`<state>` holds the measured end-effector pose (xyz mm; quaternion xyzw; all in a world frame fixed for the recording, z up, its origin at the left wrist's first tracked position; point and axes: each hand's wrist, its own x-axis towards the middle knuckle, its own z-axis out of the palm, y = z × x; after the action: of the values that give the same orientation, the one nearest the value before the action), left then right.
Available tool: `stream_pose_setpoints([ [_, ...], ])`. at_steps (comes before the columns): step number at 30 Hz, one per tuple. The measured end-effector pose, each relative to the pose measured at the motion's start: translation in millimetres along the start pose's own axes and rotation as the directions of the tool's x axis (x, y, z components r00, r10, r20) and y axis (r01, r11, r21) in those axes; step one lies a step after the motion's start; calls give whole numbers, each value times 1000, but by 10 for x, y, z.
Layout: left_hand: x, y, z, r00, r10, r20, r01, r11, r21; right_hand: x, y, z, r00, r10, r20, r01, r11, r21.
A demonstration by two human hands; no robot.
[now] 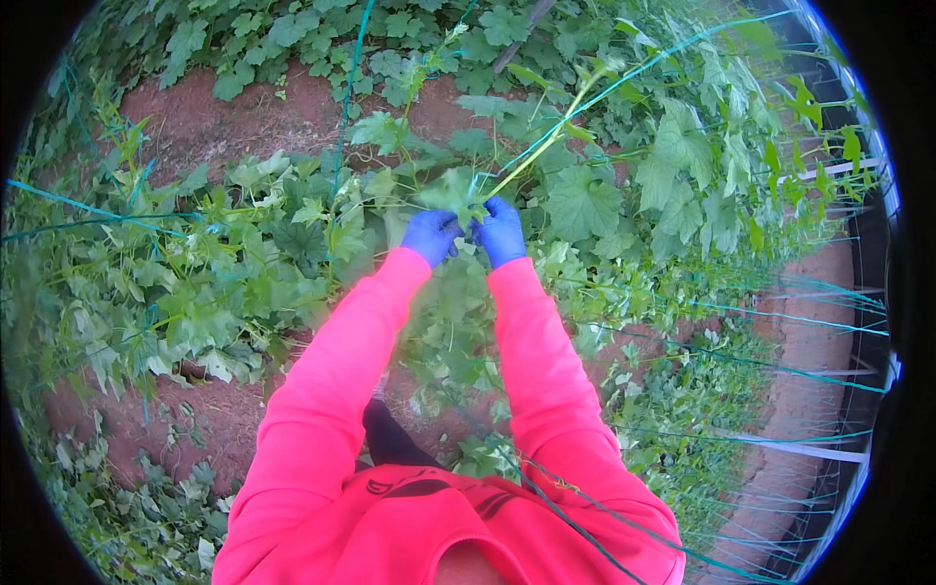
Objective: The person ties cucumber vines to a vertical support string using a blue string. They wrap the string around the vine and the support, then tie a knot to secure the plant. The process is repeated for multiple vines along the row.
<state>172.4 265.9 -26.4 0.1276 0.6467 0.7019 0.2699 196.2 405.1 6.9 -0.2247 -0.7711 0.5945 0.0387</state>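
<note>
My left hand [433, 235], in a blue glove, is at the centre with its fingers curled beside a leafy vine shoot [459, 196]. Close on its right, my right hand [500, 232], also gloved in blue, has its fingertips at the lower end of a long pale green vine stem [537, 151]. That stem slants up to the right alongside a turquoise twine [621, 82]. Leaves partly cover the fingertips of both hands, so what each one pinches cannot be made out.
Leafy vines [219, 270] stand at left and a broad-leaved plant [583, 203] at right. Another green twine [349, 95] runs upward left of the hands. Green strings [621, 518] cross before my right sleeve. Red soil [212, 121] shows between the rows; a metal frame [812, 447] borders the right side.
</note>
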Motion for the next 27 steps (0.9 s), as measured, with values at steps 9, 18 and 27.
stream_pose_setpoints([
  [9, 4, -120, 28, 992, 61, -106, -68, 996, -64, -197, 51, 69, 997, -79, 23, 81, 995, -61],
  [18, 20, -236, 185, 951, 260, -165, -228, 954, 192, -74, 1050, 46, 971, -183, -157, 151, 970, -193],
  [27, 8, -354, 114, 912, 392, -124, -328, 875, 357, -268, 209, 43, 999, -44, 1, 44, 997, 64],
])
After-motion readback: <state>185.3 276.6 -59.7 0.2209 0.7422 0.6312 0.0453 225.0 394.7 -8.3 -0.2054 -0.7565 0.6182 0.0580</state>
